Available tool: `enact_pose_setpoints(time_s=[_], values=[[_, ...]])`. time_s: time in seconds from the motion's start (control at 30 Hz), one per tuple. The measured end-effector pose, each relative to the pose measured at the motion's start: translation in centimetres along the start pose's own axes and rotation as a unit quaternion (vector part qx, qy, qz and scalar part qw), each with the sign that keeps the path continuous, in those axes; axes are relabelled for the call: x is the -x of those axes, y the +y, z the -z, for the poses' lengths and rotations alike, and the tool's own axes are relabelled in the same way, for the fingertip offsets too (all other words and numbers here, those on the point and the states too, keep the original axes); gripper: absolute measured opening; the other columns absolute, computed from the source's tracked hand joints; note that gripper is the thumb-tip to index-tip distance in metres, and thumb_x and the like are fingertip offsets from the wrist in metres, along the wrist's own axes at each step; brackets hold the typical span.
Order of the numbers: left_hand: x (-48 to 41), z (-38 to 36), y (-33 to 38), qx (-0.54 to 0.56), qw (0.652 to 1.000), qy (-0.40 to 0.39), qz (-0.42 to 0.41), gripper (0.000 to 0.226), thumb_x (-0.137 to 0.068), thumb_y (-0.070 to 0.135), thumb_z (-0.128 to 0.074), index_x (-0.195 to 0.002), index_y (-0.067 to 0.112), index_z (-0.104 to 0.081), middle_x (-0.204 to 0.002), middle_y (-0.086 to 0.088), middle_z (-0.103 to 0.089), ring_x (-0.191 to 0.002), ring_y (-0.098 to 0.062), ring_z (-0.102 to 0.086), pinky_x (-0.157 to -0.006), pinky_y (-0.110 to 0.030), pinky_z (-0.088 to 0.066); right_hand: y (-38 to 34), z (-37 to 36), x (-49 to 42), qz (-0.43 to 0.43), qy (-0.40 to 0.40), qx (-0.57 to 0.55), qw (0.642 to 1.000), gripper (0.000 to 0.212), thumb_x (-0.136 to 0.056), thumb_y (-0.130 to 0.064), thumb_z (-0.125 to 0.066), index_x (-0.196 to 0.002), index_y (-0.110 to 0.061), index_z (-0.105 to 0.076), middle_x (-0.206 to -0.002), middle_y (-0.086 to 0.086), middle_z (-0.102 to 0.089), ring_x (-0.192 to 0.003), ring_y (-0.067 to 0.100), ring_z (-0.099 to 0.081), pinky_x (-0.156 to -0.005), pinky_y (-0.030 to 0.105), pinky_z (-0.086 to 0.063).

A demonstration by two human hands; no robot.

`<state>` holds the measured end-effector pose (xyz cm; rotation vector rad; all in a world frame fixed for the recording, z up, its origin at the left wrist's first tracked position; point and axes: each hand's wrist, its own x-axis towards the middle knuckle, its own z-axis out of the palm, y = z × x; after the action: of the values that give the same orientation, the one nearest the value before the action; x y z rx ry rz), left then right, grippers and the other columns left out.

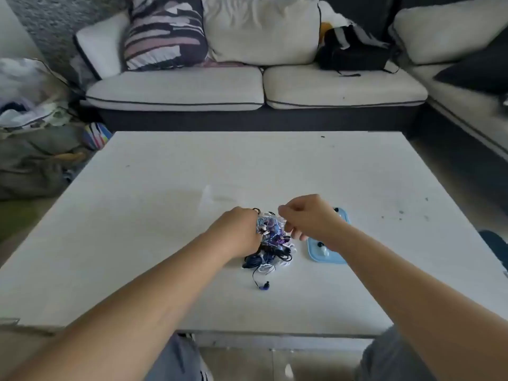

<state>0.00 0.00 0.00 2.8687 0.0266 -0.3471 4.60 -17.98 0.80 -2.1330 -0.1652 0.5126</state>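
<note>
A tangled heap of earphone cables (270,247), white, black and blue-purple, lies near the middle of the white table (165,215). One blue earbud (265,285) trails out toward me. My left hand (237,233) grips the heap from its left side, fingers buried in the cables. Just above the heap's right side, my right hand (308,215) pinches a thin white cable between thumb and forefinger. A light blue tray (316,251) with a few small earpieces on it sits to the right, partly hidden under my right wrist.
A cream sofa (176,89) with cushions runs along the far side and right of the table. A black bag (354,50) rests on the sofa. Clothes and bags (35,127) are piled on the floor at left. My knees show below the table's near edge.
</note>
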Motion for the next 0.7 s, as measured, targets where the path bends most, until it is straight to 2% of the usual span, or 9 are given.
enact_pose_setpoints(time_s=[0.1, 0.23, 0.33, 0.4, 0.53, 0.63, 0.7], values=[[-1.4, -1.4, -0.9, 0.002, 1.0, -0.012, -0.005, 0.014, -0.094, 0.024, -0.057, -0.09, 0.014, -0.049, -0.088, -0.005, -0.056, -0.08, -0.029, -0.058, -0.061, -0.033, -0.039, 0.7, -0.9, -1.4, -0.037, -0.037, -0.021, 0.998, 0.027, -0.097, -0.028, -0.061, -0.089, -0.005, -0.074, -0.076, 0.011, -0.075, -0.059, 0.018, -0.067, -0.057, 0.03, -0.056], [-3.5, -2.5, -0.7, -0.026, 1.0, 0.0, -0.001, 0.02, -0.094, 0.027, -0.063, -0.105, 0.015, -0.052, -0.101, -0.008, -0.06, -0.081, -0.027, -0.051, -0.066, -0.034, -0.04, 2.5, -2.3, -3.2, -0.079, -0.066, -0.041, 0.994, 0.027, -0.098, -0.03, -0.061, -0.089, -0.007, -0.073, -0.078, 0.008, -0.075, -0.065, 0.019, -0.069, -0.065, 0.034, -0.058], [-4.5, -2.8, -1.0, 0.006, 1.0, -0.02, 0.007, 0.026, -0.092, 0.031, -0.066, -0.101, 0.016, -0.047, -0.096, -0.005, -0.061, -0.081, -0.029, -0.054, -0.065, -0.034, -0.04, 2.7, -2.8, -4.0, -0.086, -0.117, -0.001, 0.989, 0.028, -0.099, -0.027, -0.054, -0.094, -0.006, -0.07, -0.084, 0.01, -0.074, -0.066, 0.018, -0.065, -0.064, 0.031, -0.057], [-4.7, -2.7, -1.3, 0.032, 0.998, -0.045, 0.023, 0.032, -0.087, 0.034, -0.071, -0.099, 0.018, -0.045, -0.097, -0.003, -0.061, -0.084, -0.028, -0.056, -0.066, -0.034, -0.04, 2.2, -2.9, -4.4, -0.084, -0.144, 0.011, 0.986, 0.027, -0.1, -0.025, -0.049, -0.099, -0.009, -0.07, -0.085, 0.011, -0.073, -0.064, 0.017, -0.063, -0.059, 0.026, -0.055], [-4.8, -1.1, -1.3, 0.053, 0.996, -0.054, 0.048, 0.058, -0.075, 0.044, -0.08, -0.12, 0.021, -0.052, -0.108, 0.001, -0.062, -0.098, -0.026, -0.062, -0.08, -0.038, -0.054, 2.0, -2.5, -4.8, -0.098, -0.161, 0.002, 0.982, 0.023, -0.103, -0.022, -0.047, -0.106, -0.013, -0.068, -0.083, 0.011, -0.073, -0.061, 0.019, -0.062, -0.054, 0.024, -0.051], [-4.6, 0.1, -1.1, 0.07, 0.993, -0.062, 0.065, 0.041, -0.081, 0.037, -0.078, -0.112, 0.015, -0.066, -0.108, -0.005, -0.067, -0.092, -0.024, -0.063, -0.084, -0.04, -0.056, 2.1, -2.5, -4.6, -0.109, -0.155, -0.024, 0.982, 0.023, -0.103, -0.015, -0.045, -0.112, -0.012, -0.066, -0.083, 0.012, -0.072, -0.063, 0.021, -0.061, -0.054, 0.025, -0.05], [-4.4, 0.6, -1.3, 0.113, 0.989, -0.051, 0.081, 0.024, -0.083, 0.031, -0.076, -0.103, 0.018, -0.07, -0.103, -0.003, -0.068, -0.086, -0.021, -0.065, -0.081, -0.038, -0.058, 1.8, -2.6, -4.3, -0.102, -0.156, -0.021, 0.982, 0.025, -0.1, -0.012, -0.045, -0.116, -0.014, -0.064, -0.089, 0.014, -0.073, -0.067, 0.021, -0.062, -0.057, 0.026, -0.051]])
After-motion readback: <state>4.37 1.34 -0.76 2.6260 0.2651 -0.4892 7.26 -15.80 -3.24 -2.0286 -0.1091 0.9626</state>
